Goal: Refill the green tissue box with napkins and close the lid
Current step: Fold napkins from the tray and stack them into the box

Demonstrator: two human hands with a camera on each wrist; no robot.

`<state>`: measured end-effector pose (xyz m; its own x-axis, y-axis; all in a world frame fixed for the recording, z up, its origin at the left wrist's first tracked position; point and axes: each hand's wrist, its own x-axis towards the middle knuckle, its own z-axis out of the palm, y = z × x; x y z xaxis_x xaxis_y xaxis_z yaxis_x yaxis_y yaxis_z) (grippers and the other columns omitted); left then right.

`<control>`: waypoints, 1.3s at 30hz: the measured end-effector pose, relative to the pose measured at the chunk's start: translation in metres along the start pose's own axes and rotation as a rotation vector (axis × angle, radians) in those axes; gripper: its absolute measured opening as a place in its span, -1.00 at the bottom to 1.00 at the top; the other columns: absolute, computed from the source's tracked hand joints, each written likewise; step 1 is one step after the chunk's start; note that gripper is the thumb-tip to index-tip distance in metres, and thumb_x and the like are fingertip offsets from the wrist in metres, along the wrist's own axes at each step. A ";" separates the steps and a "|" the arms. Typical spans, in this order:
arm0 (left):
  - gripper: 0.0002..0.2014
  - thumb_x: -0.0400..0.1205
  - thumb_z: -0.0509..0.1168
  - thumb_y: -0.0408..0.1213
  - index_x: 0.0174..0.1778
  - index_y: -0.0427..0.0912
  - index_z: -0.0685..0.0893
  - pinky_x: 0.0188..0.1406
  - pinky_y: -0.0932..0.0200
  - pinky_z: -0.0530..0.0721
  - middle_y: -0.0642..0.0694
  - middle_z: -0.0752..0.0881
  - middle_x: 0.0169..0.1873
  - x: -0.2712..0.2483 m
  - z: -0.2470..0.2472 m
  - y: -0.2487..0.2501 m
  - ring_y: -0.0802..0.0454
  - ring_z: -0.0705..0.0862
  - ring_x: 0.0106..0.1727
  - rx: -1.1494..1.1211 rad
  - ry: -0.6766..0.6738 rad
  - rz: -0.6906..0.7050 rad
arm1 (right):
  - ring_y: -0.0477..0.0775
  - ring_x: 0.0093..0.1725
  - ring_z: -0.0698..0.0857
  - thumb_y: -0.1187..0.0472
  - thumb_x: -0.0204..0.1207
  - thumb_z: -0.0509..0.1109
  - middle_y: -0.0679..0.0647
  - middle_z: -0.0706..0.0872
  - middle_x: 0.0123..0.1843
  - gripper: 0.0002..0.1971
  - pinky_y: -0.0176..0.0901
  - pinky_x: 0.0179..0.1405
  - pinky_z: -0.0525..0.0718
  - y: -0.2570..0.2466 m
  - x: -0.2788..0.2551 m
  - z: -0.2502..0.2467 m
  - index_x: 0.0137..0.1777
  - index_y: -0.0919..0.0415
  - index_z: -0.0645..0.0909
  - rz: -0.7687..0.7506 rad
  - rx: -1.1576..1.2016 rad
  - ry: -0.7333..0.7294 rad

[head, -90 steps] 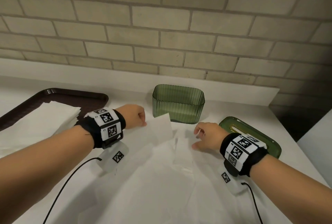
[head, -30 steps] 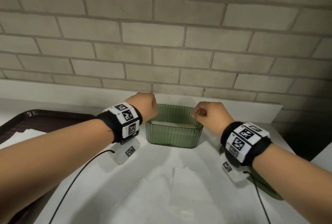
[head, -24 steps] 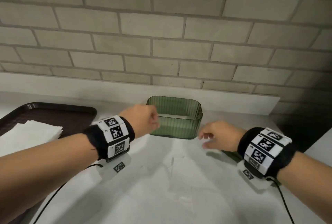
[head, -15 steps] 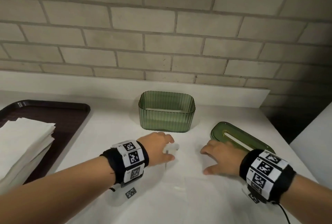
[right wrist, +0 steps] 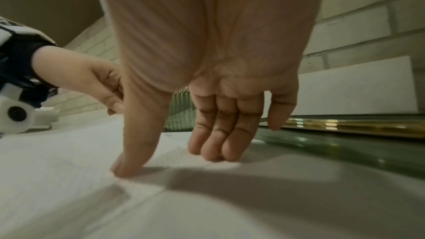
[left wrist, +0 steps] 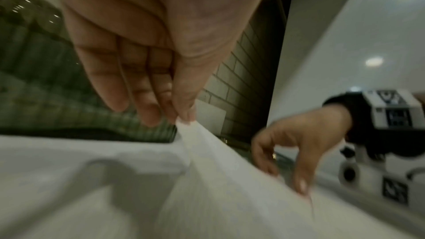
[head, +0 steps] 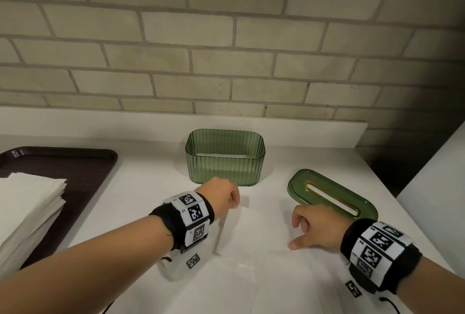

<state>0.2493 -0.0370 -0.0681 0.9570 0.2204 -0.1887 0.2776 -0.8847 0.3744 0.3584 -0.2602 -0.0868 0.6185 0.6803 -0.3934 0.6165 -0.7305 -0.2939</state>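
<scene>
Head: box (head: pixel 225 157) open by the wall, some white already inside; lid (head: pixel 332 194) off, lying to its right. Napkin (head: pixel 251 233) flat on the counter (head: pixel 151 182) between the hands. Stack (head: pixel 27 213) waits on the tray (head: pixel 83 162).

Left wrist: left hand (left wrist: pixel 147 72) pinches the napkin's corner, thumb against fingertips, lifting it.

Right wrist: right hand (right wrist: pixel 207 97) relaxed, thumb and fingertips resting on the sheet, gripping nothing.

Best to lift evenly from both sides so the sheet stays flat, then lower it square into the box.
</scene>
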 end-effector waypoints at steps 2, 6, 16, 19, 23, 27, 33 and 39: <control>-0.80 0.65 0.25 -0.33 0.14 -0.19 0.72 0.05 0.43 0.48 -0.04 0.76 0.12 -0.001 -0.013 0.000 0.06 0.69 0.19 -0.028 0.052 0.007 | -0.15 -0.13 0.53 -0.19 0.20 0.59 -0.17 0.53 -0.14 -0.65 -0.27 -0.06 0.56 0.006 0.001 0.000 -0.17 -0.13 0.53 -0.002 0.028 -0.016; -0.74 0.70 0.21 -0.28 0.25 -0.17 0.69 0.24 0.32 0.44 -0.07 0.71 0.23 -0.002 -0.044 -0.003 0.02 0.66 0.24 0.032 0.091 0.056 | -0.11 -0.07 0.58 -0.24 0.11 0.56 -0.14 0.56 -0.08 -0.64 -0.18 0.06 0.64 0.008 0.005 -0.005 -0.21 -0.14 0.55 -0.039 0.044 -0.043; -0.74 0.70 0.16 -0.34 0.19 -0.27 0.69 0.17 0.11 0.61 -0.23 0.71 0.18 0.026 -0.134 -0.029 -0.18 0.68 0.16 -0.165 0.318 -0.170 | -0.14 -0.06 0.66 -0.13 0.24 0.58 -0.16 0.65 -0.07 -0.62 -0.23 0.08 0.67 -0.007 0.016 -0.010 0.02 -0.11 0.62 -0.076 0.136 -0.044; -0.73 0.71 0.14 -0.43 0.27 -0.36 0.64 0.24 -0.02 0.64 -0.28 0.68 0.21 0.048 -0.144 -0.037 -0.24 0.68 0.15 -0.326 0.302 -0.290 | -0.16 -0.13 0.64 -0.14 0.28 0.56 -0.15 0.64 -0.09 -0.67 -0.33 -0.06 0.62 -0.014 0.020 -0.003 -0.01 -0.12 0.60 -0.099 0.156 -0.059; -0.73 0.70 0.19 -0.37 0.22 -0.40 0.68 0.28 -0.10 0.64 -0.34 0.70 0.21 0.075 -0.137 -0.047 -0.29 0.69 0.22 -0.238 0.315 -0.373 | -0.16 -0.16 0.59 -0.15 0.34 0.51 -0.18 0.59 -0.11 -0.66 -0.37 -0.13 0.55 -0.027 0.021 0.000 0.05 -0.10 0.57 -0.142 0.074 -0.051; -0.71 0.71 0.19 -0.31 0.24 -0.34 0.69 0.29 0.08 0.58 -0.27 0.68 0.27 0.092 -0.128 -0.050 -0.23 0.64 0.29 -0.086 0.273 -0.398 | -0.13 -0.11 0.58 -0.17 0.36 0.48 -0.17 0.58 -0.06 -0.59 -0.26 -0.01 0.58 -0.033 0.021 -0.001 0.16 -0.05 0.58 -0.174 0.022 -0.056; -0.71 0.69 0.19 -0.27 0.23 -0.29 0.69 0.26 0.10 0.59 -0.19 0.68 0.27 0.105 -0.110 -0.057 -0.17 0.64 0.28 0.080 0.174 -0.381 | -0.11 -0.05 0.60 -0.16 0.38 0.46 -0.17 0.59 -0.04 -0.58 -0.27 0.04 0.58 -0.031 0.020 -0.001 0.19 -0.04 0.57 -0.185 0.030 -0.069; -0.82 0.54 0.36 -0.30 0.01 -0.22 0.77 -0.02 0.07 0.70 -0.15 0.78 0.03 0.106 -0.101 -0.065 -0.16 0.74 0.01 0.217 0.146 -0.371 | -0.12 -0.09 0.55 -0.17 0.38 0.48 -0.14 0.56 -0.04 -0.55 -0.32 -0.03 0.53 -0.035 0.020 -0.002 0.21 -0.03 0.56 -0.186 0.016 -0.067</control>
<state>0.3413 0.0851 -0.0202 0.8023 0.5808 -0.1381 0.5949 -0.7970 0.1040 0.3498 -0.2214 -0.0828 0.4604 0.7987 -0.3875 0.7094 -0.5934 -0.3803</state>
